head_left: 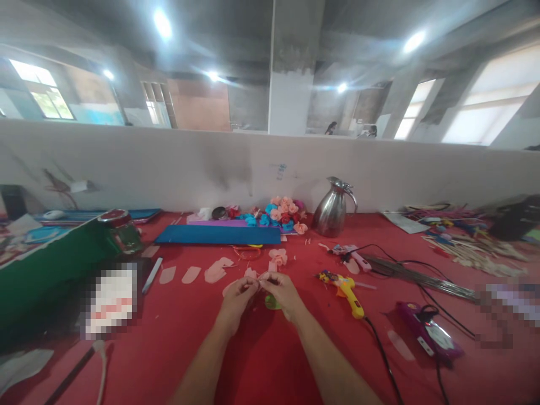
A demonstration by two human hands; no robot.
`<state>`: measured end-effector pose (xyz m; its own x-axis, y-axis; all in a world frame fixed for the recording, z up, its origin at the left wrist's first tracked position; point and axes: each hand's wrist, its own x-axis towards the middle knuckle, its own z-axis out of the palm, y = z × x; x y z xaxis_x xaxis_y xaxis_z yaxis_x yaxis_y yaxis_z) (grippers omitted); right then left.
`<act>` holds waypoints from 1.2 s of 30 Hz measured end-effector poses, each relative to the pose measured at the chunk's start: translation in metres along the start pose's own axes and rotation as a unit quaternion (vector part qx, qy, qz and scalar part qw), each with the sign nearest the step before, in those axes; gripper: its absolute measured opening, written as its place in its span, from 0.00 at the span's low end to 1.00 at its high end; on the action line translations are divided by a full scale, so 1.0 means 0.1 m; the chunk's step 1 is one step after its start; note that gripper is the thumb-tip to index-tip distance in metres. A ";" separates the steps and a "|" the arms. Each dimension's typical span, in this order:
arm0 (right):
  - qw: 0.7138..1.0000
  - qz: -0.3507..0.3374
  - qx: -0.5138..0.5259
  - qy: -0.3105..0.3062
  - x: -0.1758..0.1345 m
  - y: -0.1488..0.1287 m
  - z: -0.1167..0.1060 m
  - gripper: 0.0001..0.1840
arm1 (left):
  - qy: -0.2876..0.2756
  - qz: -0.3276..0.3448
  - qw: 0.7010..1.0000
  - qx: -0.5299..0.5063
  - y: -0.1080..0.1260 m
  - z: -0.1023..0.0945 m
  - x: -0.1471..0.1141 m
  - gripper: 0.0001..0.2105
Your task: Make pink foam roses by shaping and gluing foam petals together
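My left hand (pixel 238 298) and my right hand (pixel 282 291) meet low over the red table (pixel 177 349), thumbs and fingers pinched together. Between the fingertips shows a small pale pink petal (pixel 264 277), largely covered by the fingers. Just beyond them lies a pink flower (pixel 278 257). Cut pink petals (pixel 191 274) are spread in a row to the left, some overlapping in a small pile (pixel 217 270). Partly behind my right wrist is a round green object (pixel 272 303), its kind unclear. A yellow glue gun (pixel 348 292) rests to the right of my right hand.
A blue sheet (pixel 217 234) and a bunch of pink, blue and red flowers (pixel 287 211) lie ahead. Beside them stands a steel jug (pixel 332 208). Cables run from a purple power strip (pixel 428 332) at right. A green panel (pixel 46 275) rises at left.
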<state>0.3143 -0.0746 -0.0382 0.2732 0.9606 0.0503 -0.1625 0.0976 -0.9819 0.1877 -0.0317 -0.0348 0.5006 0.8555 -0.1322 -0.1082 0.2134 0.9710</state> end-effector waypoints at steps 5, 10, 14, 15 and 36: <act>1.000 0.015 0.011 0.006 0.01 -0.01 0.02 0.12 | 0.015 0.004 1.000 0.016 -0.04 -0.03 0.04 0.15; 1.000 0.002 0.004 0.024 0.03 -0.01 0.05 0.12 | 0.027 0.012 0.999 0.031 -0.02 -0.03 0.05 0.16; 0.999 0.000 -0.023 0.040 0.03 0.00 0.05 0.13 | 0.033 0.015 0.999 0.039 0.02 0.00 0.03 0.16; 0.999 -0.004 -0.028 0.040 0.03 0.01 0.04 0.12 | 0.034 0.017 0.998 0.043 0.03 0.00 0.02 0.16; 0.998 -0.018 -0.036 0.045 0.00 -0.05 0.04 0.06 | 0.017 0.062 0.995 0.075 0.04 0.00 0.02 0.12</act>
<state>0.3112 -0.0738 -0.0328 0.3624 0.9292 0.0732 -0.0837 0.1106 -0.9903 0.1878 -0.0289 -0.0309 0.4616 0.8870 -0.0143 -0.0355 0.0346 0.9988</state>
